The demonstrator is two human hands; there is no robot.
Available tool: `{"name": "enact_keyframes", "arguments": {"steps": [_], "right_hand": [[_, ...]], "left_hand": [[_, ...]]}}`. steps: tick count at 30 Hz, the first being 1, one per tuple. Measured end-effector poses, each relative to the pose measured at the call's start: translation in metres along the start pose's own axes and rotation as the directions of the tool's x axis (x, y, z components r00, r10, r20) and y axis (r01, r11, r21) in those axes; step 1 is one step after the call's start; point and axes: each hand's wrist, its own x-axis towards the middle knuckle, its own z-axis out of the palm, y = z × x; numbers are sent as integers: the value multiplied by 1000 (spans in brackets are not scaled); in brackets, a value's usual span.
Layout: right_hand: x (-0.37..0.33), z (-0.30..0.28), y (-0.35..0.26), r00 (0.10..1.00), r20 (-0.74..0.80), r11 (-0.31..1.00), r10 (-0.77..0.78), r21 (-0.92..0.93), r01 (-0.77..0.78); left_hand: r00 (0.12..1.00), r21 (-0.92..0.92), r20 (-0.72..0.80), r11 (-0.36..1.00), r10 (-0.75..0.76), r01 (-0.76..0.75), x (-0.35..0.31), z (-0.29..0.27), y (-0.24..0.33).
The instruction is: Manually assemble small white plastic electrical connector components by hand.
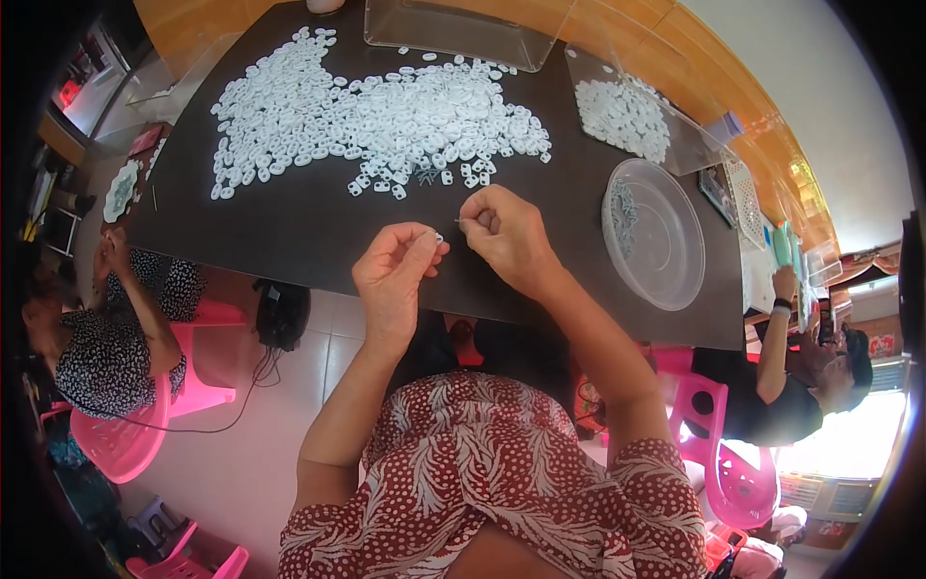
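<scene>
Over the near edge of the table, my left hand (pixel 397 265) pinches a small white plastic piece (pixel 439 237) between thumb and forefinger. Just to its right, my right hand (pixel 506 236) is closed at the fingertips on a thin grey screw-like pin (pixel 459 222), its tip facing the white piece. The two hands are a short gap apart. Beyond them lies a wide heap of white oval plastic pieces (pixel 289 116) with holes in them. A little cluster of grey pins (pixel 425 177) sits at the heap's near edge.
On the dark table (pixel 280 227) at right stands a round clear tub (pixel 670 246) with grey pins. Behind it is a clear bin (pixel 690 145) with white pieces; another clear bin (pixel 463 29) stands at the far edge. People sit at left (pixel 116 338) and right (pixel 762 386).
</scene>
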Motion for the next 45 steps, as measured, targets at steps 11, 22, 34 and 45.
{"name": "enact_keyframes", "arguments": {"steps": [11,22,34,45], "right_hand": [[-21,-8,-10,996,87,925,10,378,-42],[-28,-7,-17,991,121,926,64,364,-104],[-29,-5,-20,989,130,937,64,332,-104],[-30,-2,-18,991,117,932,58,350,-96]], "left_hand": [[996,-29,50,997,-75,77,-4,3,9],[995,60,94,998,-39,33,-15,7,15],[990,93,131,995,-48,36,-16,-1,15],[989,77,127,995,-77,68,-17,-3,15]]}}
